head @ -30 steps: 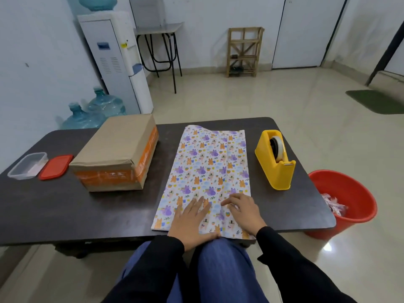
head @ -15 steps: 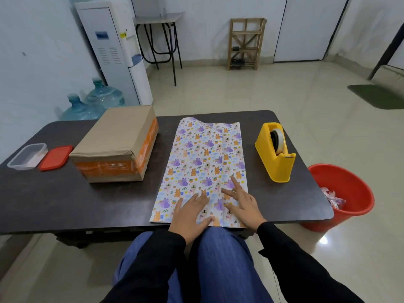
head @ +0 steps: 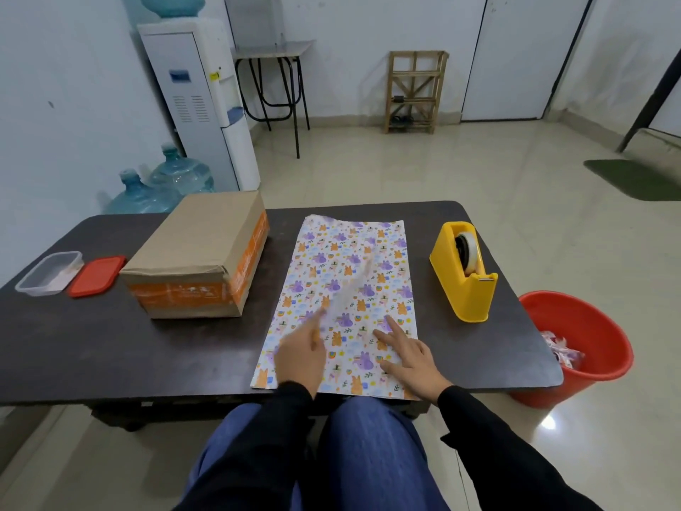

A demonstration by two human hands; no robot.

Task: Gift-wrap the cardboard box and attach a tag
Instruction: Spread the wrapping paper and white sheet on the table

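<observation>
Left hand [head: 300, 354] pinches up a flap of wrapping paper [head: 390, 282]; right hand [head: 409, 357] presses it flat, fingers spread. The cardboard box [head: 201, 260] waits just left on the surface [head: 73, 344]. Too sharp a tug could tear or skew the sheet.

Right hand [head: 409, 357] flat on wrapping paper [head: 353, 260]

Left hand [head: 299, 359] (flat before) now lifts a fold of the wrapping paper [head: 390, 274].

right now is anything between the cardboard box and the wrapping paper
Nothing visible: only bare dark table between the brown cardboard box and the animal-print wrapping paper, where the left hand and right hand are.
</observation>
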